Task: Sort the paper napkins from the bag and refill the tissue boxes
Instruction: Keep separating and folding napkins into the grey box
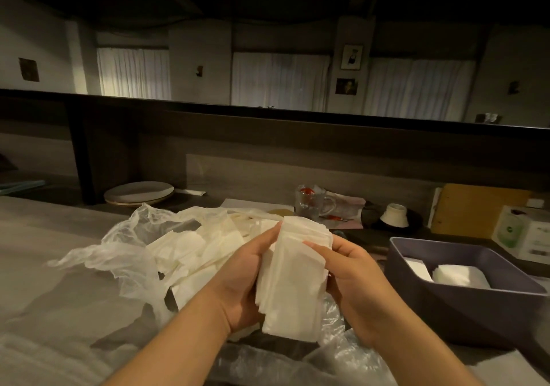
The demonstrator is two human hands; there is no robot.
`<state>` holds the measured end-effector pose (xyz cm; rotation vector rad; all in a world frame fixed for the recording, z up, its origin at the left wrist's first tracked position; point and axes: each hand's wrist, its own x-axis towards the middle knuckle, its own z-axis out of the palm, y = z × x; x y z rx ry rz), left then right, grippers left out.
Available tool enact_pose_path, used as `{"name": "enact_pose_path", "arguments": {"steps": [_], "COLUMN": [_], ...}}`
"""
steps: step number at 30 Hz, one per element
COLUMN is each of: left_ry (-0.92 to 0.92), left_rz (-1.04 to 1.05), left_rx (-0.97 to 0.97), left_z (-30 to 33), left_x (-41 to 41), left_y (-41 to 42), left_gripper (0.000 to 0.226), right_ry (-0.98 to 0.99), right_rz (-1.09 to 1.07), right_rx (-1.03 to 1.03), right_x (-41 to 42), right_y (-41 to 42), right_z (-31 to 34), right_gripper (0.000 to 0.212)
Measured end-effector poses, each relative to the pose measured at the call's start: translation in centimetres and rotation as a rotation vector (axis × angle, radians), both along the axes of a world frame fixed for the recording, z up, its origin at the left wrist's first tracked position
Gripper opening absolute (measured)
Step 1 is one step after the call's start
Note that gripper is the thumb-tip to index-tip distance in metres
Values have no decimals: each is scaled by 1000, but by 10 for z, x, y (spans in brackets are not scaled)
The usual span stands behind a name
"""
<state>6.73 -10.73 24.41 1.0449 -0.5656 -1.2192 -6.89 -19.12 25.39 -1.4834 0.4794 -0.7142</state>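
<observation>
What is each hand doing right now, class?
Left hand: closed, gripping the napkin stack from its left side.
Right hand: closed, gripping the same stack from its right side.

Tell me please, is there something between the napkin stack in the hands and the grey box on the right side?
Nothing visible blocks it. The napkin stack, held by the left hand and right hand, has open space toward the grey box. The box is open on top and already holds some napkins.

A café or restaurant: service counter [268, 112], stacked plates [138, 193], curtained windows [279, 80].
</observation>
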Motion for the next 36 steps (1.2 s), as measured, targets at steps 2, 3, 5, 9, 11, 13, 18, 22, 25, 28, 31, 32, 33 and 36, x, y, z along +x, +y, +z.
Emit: {"name": "enact_pose_path", "arguments": {"steps": [2, 3, 5, 9, 11, 13, 18, 22, 25, 28, 31, 32, 33, 36], "left_ry": [6, 15, 27, 10, -24, -43, -11, -37, -55, -120, -127, -126, -120, -104], "left_rz": [-17, -27, -29, -85, -141, -172, -192, -208, -210, -263, -244, -248, -269, -311], "left_rx": [-21, -30, -47, -64, -36, 0, -61, -95, -94, -91, -101, -93, -95, -106], "left_z": [0, 0, 0, 1, 1, 0, -5, -1, -7, -9, -7, -7, -6, -7], "left_x": [-2, -3, -5, -6, -5, -4, -1, -3, 3, 5, 5, 4, 4, 3], "left_y": [-1, -1, -2, 1, 3, 3, 0, 3, 1, 1, 2, 3, 3, 3], "left_gripper": [47, 48, 54, 58, 47, 42, 40, 27, 41, 37, 24, 24, 25, 47], "right_ry": [30, 46, 63, 60, 79, 47, 204, 376, 353, 291, 271, 264, 250, 193], "right_rz": [-26, -28, -33, -80, -172, -310, -207, -96, -98, -108, -73, -63, -60, -94], "right_rx": [0, -7, -18, -31, -87, -199, -765, -859, -810, -727, -651, -634, -609, -520], "right_x": [0, 0, -2, 2, 5, 6, -4, -3, -3, -4, -6, -6, -6, -6], "right_y": [-2, -2, -1, 0, -2, -7, -12, -10, -11, -12, -12, -12, -13, -12], "right_z": [-1, 0, 0, -3, -5, -9, -11, -9, -8, -7, -8, -8, -8, -6], "right_gripper": [12, 11, 11, 9, 7, 9, 16, 27, 28, 20, 12, 9, 7, 6]}}
